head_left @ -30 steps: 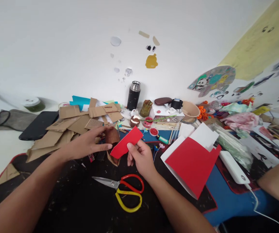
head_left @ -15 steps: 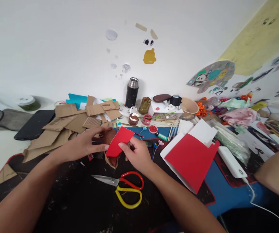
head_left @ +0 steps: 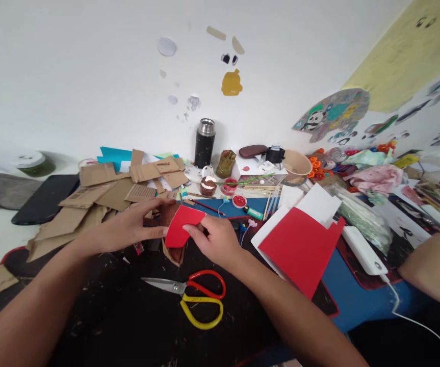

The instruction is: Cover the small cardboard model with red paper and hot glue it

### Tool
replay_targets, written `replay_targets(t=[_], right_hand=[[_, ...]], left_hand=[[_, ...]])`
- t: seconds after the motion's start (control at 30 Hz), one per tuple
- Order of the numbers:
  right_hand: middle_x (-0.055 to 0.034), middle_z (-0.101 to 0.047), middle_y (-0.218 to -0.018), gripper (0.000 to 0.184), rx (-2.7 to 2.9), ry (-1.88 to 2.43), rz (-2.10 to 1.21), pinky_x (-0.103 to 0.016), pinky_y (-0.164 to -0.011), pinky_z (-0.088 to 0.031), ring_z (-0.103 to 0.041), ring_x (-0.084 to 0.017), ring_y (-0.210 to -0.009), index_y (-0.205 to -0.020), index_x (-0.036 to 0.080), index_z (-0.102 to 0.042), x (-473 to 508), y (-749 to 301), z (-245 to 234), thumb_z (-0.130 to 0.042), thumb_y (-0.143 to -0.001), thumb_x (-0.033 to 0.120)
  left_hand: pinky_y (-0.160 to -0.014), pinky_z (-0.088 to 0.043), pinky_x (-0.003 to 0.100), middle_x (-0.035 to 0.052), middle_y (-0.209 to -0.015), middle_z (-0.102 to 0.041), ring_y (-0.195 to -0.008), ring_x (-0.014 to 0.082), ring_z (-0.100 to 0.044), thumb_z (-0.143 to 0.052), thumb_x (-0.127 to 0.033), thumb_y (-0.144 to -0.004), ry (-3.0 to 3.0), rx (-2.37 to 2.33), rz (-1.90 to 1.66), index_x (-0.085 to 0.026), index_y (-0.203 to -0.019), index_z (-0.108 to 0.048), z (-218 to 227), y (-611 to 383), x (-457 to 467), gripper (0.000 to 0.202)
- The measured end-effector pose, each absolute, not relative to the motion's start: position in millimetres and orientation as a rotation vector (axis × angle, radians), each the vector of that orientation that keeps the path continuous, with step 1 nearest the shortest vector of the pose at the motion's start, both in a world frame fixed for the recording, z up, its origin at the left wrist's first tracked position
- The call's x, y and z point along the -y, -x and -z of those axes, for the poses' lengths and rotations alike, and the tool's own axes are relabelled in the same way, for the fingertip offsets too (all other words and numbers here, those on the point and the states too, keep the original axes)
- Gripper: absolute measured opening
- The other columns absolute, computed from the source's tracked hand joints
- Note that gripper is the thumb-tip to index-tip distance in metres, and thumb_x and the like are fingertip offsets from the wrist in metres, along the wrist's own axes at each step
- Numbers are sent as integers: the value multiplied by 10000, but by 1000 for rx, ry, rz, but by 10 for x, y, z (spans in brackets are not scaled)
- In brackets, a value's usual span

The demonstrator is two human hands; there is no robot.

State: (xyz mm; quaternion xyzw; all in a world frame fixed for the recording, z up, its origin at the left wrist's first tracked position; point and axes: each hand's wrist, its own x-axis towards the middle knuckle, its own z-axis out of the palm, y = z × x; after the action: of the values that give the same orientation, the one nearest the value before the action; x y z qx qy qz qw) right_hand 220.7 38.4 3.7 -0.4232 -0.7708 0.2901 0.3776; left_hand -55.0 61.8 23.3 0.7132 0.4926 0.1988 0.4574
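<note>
My right hand (head_left: pixel 214 242) pinches a small red paper piece (head_left: pixel 181 225) by its lower right edge and holds it against a brown cardboard object (head_left: pixel 172 252). From the left, my left hand (head_left: pixel 135 224) grips that cardboard object, thumb below and fingers over its top; most of the object is hidden behind the red piece. Scissors (head_left: pixel 195 298) with one red and one yellow handle lie on the dark mat just below both hands.
A large red sheet (head_left: pixel 300 250) on white paper lies to the right. Cardboard scraps (head_left: pixel 105 196) pile up at the left. A black flask (head_left: pixel 204 142), small jars, sticks and a bowl (head_left: pixel 296 163) crowd the back. Another person's arm (head_left: pixel 434 265) rests at the far right beside a white power bank (head_left: pixel 363 250).
My right hand has brought the red piece down and left, from tilted in the air to lying over the cardboard object held in my left hand. The view has shifted slightly.
</note>
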Motion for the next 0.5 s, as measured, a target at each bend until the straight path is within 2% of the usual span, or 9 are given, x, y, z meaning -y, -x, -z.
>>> replay_targets(t=[0.13, 0.23, 0.5], right_hand=[[-1, -622, -655, 483, 1968, 1080, -734, -310, -674, -410, -563, -193, -627, -774, 270, -628, -387, -2201, -26, -609, -1144, 580], [12, -627, -660, 427, 1957, 1102, -787, -297, -671, -411, -573, -186, -634, -797, 271, -634, -399, -2175, 22, -663, -1116, 555], [55, -563, -656, 421, 1865, 1153, -920, -285, -634, -345, -510, -153, -607, -782, 272, -500, -409, -2146, 160, -762, -1031, 487]], left_hand=[[-1039, -715, 492, 106, -1631, -738, -1416, 432, -737, -810, -867, -872, -1752, -1202, -502, -368, -1646, -641, -242, 563, -623, 936], [-1060, -706, 520, 112, -1672, -707, -1406, 444, -741, -821, -878, -850, -1755, -1203, -519, -375, -1627, -671, -222, 561, -627, 938], [-1140, -664, 549, 115, -1719, -662, -1456, 449, -714, -815, -890, -849, -1780, -1226, -504, -377, -1633, -670, -147, 554, -663, 948]])
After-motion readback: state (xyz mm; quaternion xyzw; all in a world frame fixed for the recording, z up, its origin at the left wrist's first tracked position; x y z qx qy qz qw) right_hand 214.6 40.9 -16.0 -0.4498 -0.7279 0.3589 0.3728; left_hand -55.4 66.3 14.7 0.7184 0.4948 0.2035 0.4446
